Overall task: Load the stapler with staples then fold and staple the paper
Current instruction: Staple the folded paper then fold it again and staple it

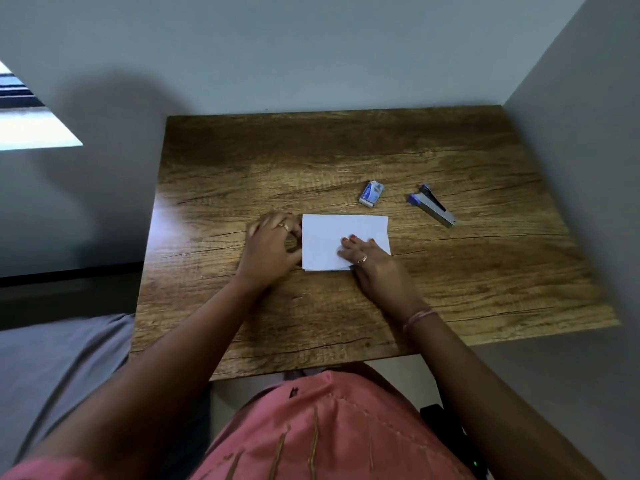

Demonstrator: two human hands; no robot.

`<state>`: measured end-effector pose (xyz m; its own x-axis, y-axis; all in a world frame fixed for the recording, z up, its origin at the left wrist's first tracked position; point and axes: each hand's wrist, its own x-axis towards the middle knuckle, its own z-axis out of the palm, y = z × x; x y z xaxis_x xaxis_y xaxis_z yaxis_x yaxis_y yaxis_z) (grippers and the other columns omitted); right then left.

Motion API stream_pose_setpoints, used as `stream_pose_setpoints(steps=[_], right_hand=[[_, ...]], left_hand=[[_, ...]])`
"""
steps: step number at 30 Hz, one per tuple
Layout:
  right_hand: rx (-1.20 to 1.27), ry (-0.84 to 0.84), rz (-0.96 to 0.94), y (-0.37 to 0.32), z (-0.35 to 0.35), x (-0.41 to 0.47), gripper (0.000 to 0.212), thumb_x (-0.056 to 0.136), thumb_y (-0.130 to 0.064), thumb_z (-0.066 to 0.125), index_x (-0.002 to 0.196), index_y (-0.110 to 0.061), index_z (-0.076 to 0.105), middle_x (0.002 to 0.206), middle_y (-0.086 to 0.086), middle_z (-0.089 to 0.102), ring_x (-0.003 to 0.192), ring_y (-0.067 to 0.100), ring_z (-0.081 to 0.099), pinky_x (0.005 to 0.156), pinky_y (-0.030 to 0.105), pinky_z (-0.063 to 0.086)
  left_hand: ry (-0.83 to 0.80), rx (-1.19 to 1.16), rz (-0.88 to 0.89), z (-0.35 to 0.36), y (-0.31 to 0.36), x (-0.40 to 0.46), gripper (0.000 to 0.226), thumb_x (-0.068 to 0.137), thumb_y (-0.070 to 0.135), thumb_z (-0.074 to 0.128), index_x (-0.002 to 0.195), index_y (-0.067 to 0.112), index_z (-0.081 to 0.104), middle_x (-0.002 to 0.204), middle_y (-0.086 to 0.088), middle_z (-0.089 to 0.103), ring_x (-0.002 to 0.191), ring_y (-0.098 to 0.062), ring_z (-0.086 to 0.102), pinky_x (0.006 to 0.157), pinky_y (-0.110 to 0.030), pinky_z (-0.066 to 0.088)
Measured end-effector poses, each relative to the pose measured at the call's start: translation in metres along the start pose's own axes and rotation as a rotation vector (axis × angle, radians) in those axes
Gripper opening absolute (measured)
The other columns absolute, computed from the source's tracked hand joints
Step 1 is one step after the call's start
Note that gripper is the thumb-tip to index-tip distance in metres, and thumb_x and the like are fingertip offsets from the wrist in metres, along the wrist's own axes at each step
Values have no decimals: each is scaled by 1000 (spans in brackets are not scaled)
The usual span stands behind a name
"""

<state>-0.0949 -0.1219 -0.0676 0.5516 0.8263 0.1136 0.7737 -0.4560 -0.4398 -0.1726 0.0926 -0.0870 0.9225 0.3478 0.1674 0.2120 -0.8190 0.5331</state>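
The wood-grain surface [346,161] fills the middle of your view, pushed into a corner between two pale walls, and you lean over its near edge in a pink top [329,427]. At its centre lies the paper [332,233], folded into a white rectangle with a second layer peeking out along its near edge. Your right hand [372,259] lies flat on the paper's near right corner, fingers straight and pressing down, not curled round anything; a ring shows on one finger and bands circle the wrist. Your left hand [272,245] sits on the surface just beside the paper's left edge, its fingers curled toward that edge; whether they pinch the paper or only touch it you cannot tell from here. Beyond the paper, to the right, the stapler [434,206] lies on the surface, well apart from both hands. The small staple box [371,193] lies between the stapler and the paper's far edge.
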Motion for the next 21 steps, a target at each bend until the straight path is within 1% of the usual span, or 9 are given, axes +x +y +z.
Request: stream_pose_setpoints(steps=[4, 7, 10, 13, 15, 17, 19, 21], right_hand=[[9, 4, 1, 1, 1, 2, 36, 90, 4, 53, 124, -4, 61, 137, 15, 54, 133, 29, 45, 115, 42, 26], [6, 9, -2, 4, 2, 2, 36, 89, 2, 56, 123, -6, 61, 137, 14, 54, 133, 28, 44, 115, 41, 24], [23, 31, -2, 6, 4, 2, 35, 88, -1, 58, 122, -7, 63, 136, 13, 55, 132, 27, 45, 115, 44, 27], [29, 49, -16, 7, 5, 1, 34, 88, -3, 59, 121, -6, 64, 134, 14, 56, 131, 29, 47, 113, 46, 29], [32, 55, -18, 7, 6, 1, 34, 87, -4, 60, 121, -6, 64, 134, 14, 56, 131, 29, 47, 113, 47, 30], [27, 62, -19, 6, 7, 0, 34, 87, -7, 61, 121, -7, 64, 134, 14, 57, 131, 28, 47, 114, 45, 29], [28, 69, -23, 6, 7, -1, 35, 86, -9, 61, 121, -7, 64, 133, 14, 57, 131, 27, 47, 114, 45, 29], [28, 70, -27, 6, 7, -2, 37, 85, -10, 62, 121, -7, 64, 133, 14, 57, 131, 27, 47, 114, 45, 29]], left_hand=[[-20, 16, 2, 1, -2, 0, 30, 76, 41, 70, 98, 22, 62, 114, 3, 58, 116, -17, 48, 96, -38, 26], [-22, -9, 3, -1, -2, 1, 30, 78, 39, 70, 103, 22, 65, 117, 4, 57, 118, -16, 47, 96, -35, 23], [-8, -67, 8, -3, -2, 1, 26, 79, 34, 71, 101, 22, 67, 115, 6, 58, 117, -14, 49, 96, -36, 23], [-20, -90, -5, -5, -2, 1, 23, 80, 32, 71, 101, 22, 69, 115, 6, 59, 116, -14, 50, 99, -41, 26], [-19, -105, -11, -5, -1, 2, 19, 84, 28, 68, 101, 21, 70, 114, 6, 60, 115, -15, 51, 100, -44, 29], [-7, -136, -20, -6, -1, 2, 16, 87, 24, 63, 100, 19, 71, 112, 6, 61, 113, -16, 52, 100, -43, 29], [1, -202, -52, -7, 0, 2, 19, 89, 26, 56, 99, 20, 71, 110, 9, 61, 111, -12, 52, 98, -37, 26], [9, -244, -77, -7, 1, 2, 27, 88, 35, 49, 96, 21, 71, 107, 12, 61, 108, -9, 52, 97, -37, 26]])
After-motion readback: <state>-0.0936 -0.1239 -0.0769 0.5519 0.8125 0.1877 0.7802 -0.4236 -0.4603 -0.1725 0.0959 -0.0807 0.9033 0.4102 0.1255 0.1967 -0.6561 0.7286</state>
